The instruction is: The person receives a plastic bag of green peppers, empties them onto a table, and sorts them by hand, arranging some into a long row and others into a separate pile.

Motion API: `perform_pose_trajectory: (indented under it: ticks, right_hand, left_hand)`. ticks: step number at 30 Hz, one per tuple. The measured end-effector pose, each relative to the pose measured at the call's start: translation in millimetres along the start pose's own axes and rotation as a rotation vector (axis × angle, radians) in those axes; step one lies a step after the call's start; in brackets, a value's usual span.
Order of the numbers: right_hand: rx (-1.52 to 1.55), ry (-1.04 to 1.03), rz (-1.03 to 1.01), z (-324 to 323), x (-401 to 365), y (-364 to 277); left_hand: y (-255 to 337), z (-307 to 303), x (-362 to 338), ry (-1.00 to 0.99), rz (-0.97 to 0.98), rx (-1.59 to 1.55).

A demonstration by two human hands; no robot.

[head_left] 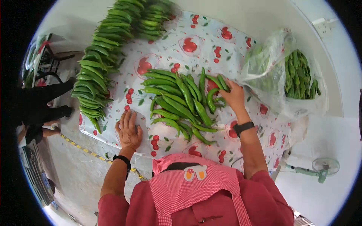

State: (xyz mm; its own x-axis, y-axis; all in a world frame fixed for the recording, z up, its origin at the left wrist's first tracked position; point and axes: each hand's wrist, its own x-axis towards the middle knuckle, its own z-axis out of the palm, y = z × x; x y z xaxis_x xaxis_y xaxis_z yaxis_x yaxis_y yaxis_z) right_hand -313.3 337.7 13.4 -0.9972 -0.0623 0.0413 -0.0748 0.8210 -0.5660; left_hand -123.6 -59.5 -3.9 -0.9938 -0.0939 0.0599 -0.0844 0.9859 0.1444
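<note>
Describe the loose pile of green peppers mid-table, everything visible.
The loose pile is many long, glossy green peppers, smooth, tapering, some curved, lying flat and crisscrossed on the cherry-print tablecloth. The right hand touches its upper-right peppers; whether it holds one is unclear. The left hand lies flat on the cloth beside it, not touching. A neat row of peppers lies apart, to the left.

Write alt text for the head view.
A person's right hand touches a pile of green peppers on a cherry-print cloth, left hand flat beside it. A row of peppers lines the cloth's left edge; a bag of them sits at right.
</note>
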Motion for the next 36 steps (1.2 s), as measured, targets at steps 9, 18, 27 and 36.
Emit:
perform_pose_trajectory:
  ticks: [9, 18, 27, 36]
  right_hand:
    - [-0.024, -0.132, 0.102, -3, 17, -2]
    - [0.272, -0.091, 0.226, -23, 26, -27]
    - [0.267, 0.091, -0.273, 13, 135, -138]
    - [0.231, 0.039, -0.39, 84, 239, -205]
  left_hand:
    - [5, -7, -1, -0.019, -0.016, -0.06]
    - [4, -9, 0, -0.025, -0.017, -0.074]
    - [5, -13, 1, -0.031, -0.015, -0.107]
    - [0, -12, 1, -0.077, -0.003, -0.127]
